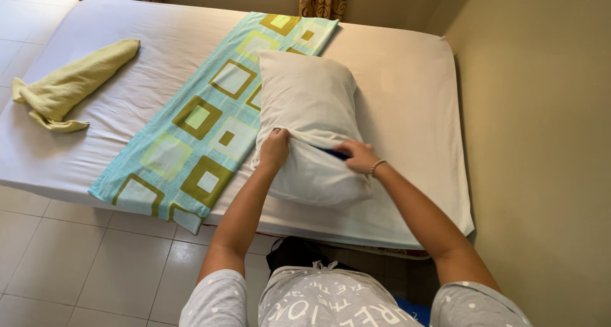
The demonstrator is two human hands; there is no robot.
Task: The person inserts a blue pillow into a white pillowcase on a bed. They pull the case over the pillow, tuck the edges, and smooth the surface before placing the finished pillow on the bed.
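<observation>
On bed (407, 98), plump white pillow (305, 104), creased, possibly dark inside, both hands gripping

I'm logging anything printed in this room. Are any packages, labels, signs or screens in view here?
No packages, labels, signs or screens show.
Shirt: bottom edge, worn by the person; grey with white lettering and dots, the only print in view.
</observation>
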